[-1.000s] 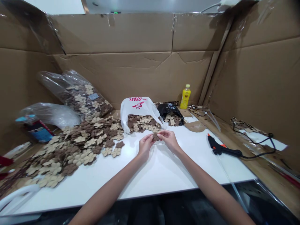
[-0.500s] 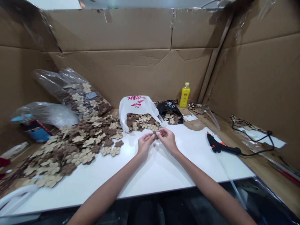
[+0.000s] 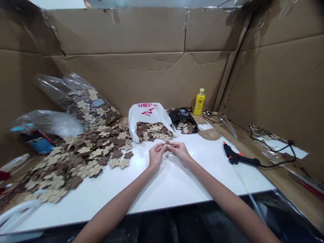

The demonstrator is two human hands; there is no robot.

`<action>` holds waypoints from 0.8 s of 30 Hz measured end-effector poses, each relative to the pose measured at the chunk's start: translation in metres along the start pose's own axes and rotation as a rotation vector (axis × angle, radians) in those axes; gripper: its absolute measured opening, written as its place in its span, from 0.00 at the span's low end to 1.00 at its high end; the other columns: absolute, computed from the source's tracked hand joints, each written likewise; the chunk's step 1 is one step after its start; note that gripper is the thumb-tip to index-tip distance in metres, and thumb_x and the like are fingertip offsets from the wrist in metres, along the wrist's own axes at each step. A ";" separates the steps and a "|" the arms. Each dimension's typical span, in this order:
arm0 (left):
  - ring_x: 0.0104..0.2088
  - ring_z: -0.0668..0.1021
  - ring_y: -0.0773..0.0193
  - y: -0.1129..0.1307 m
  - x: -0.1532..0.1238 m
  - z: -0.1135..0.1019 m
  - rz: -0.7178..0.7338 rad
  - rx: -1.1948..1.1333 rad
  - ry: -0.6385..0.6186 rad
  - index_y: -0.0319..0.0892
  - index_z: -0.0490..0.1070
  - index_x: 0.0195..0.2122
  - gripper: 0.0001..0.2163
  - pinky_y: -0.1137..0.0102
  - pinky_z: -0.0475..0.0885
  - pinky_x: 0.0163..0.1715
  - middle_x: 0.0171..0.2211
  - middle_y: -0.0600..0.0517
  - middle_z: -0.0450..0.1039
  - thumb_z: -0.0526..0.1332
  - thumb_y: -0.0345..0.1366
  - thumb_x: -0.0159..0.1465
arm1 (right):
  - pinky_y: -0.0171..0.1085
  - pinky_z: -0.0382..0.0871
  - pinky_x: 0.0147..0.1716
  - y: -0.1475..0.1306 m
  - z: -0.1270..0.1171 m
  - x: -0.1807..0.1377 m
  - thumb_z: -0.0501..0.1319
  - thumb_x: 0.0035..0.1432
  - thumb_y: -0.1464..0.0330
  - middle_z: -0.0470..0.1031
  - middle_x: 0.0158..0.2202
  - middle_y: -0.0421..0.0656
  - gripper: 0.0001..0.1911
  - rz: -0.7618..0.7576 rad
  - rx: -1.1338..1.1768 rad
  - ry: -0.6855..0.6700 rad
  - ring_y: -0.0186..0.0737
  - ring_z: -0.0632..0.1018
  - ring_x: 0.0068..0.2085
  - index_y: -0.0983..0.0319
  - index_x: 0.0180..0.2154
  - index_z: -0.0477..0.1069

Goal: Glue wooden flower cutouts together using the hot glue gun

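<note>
Over the white tabletop, my left hand and my right hand meet at the fingertips. Between them they pinch a small brown flower-shaped piece, mostly covered by the fingers. Just behind my hands lies a white plastic bag with red print, its mouth showing brown and beige flower pieces. To the left spreads a big loose pile of the same felt-like flower pieces, a few lying singly at its near right edge.
A black hot glue gun lies on the right, its cord running to the cardboard edge. Behind stand a yellow bottle and a black bag of flower pieces. A clear bag full of flowers leans at the back left. Cardboard walls enclose the table.
My right hand's fingers have lowered and closed in nearer to the left fingertips around the small brown piece. The left hand stays nearly in place.
</note>
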State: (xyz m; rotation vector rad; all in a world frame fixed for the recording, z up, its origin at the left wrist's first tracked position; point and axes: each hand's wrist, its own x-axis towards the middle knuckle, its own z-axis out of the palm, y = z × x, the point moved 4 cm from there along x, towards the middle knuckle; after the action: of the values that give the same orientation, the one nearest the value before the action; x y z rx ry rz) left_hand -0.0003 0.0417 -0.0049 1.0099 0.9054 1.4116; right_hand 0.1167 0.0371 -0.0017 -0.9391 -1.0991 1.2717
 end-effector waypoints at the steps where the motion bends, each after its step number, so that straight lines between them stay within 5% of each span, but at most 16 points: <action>1: 0.28 0.77 0.63 0.000 0.000 0.000 -0.002 0.003 0.000 0.35 0.71 0.31 0.15 0.68 0.70 0.34 0.26 0.47 0.76 0.69 0.37 0.44 | 0.34 0.66 0.32 0.000 0.001 0.000 0.66 0.39 0.61 0.76 0.31 0.46 0.18 -0.024 -0.008 0.023 0.36 0.74 0.30 0.66 0.31 0.76; 11: 0.23 0.75 0.63 -0.002 -0.007 0.002 -0.106 0.095 0.004 0.39 0.66 0.26 0.08 0.68 0.69 0.27 0.20 0.49 0.73 0.60 0.39 0.52 | 0.33 0.64 0.20 -0.031 -0.006 0.023 0.65 0.40 0.64 0.72 0.18 0.43 0.10 -0.150 -0.179 0.145 0.32 0.69 0.20 0.66 0.21 0.72; 13: 0.21 0.73 0.64 -0.002 -0.009 0.005 -0.071 0.208 -0.079 0.40 0.66 0.24 0.05 0.70 0.67 0.25 0.19 0.50 0.72 0.61 0.35 0.50 | 0.33 0.63 0.19 -0.037 0.021 0.035 0.65 0.40 0.67 0.71 0.17 0.43 0.08 -0.069 -0.284 -0.027 0.31 0.69 0.19 0.66 0.18 0.72; 17: 0.25 0.72 0.61 0.001 -0.012 0.007 0.040 0.428 -0.176 0.40 0.68 0.19 0.03 0.71 0.65 0.26 0.19 0.52 0.71 0.61 0.27 0.45 | 0.34 0.67 0.21 -0.045 0.116 0.055 0.66 0.38 0.71 0.72 0.17 0.43 0.05 0.115 -0.371 -0.538 0.33 0.71 0.21 0.66 0.17 0.72; 20: 0.29 0.72 0.59 0.006 -0.015 0.005 0.115 0.446 -0.161 0.41 0.68 0.19 0.04 0.71 0.64 0.28 0.22 0.52 0.72 0.61 0.26 0.44 | 0.32 0.68 0.25 -0.065 0.163 0.073 0.64 0.42 0.71 0.76 0.28 0.42 0.10 -0.017 -0.197 -0.556 0.33 0.74 0.26 0.63 0.32 0.74; 24: 0.26 0.71 0.62 0.004 -0.017 0.010 0.102 0.497 -0.253 0.40 0.70 0.21 0.03 0.71 0.63 0.26 0.21 0.52 0.71 0.58 0.28 0.47 | 0.31 0.66 0.26 -0.077 0.142 0.087 0.61 0.44 0.71 0.75 0.30 0.41 0.13 -0.256 -0.409 -0.446 0.34 0.73 0.29 0.62 0.36 0.74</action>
State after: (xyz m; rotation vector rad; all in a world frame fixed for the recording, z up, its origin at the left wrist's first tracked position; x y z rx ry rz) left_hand 0.0079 0.0239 0.0011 1.5882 1.0493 1.1253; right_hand -0.0040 0.1096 0.1158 -0.7901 -1.8187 1.0875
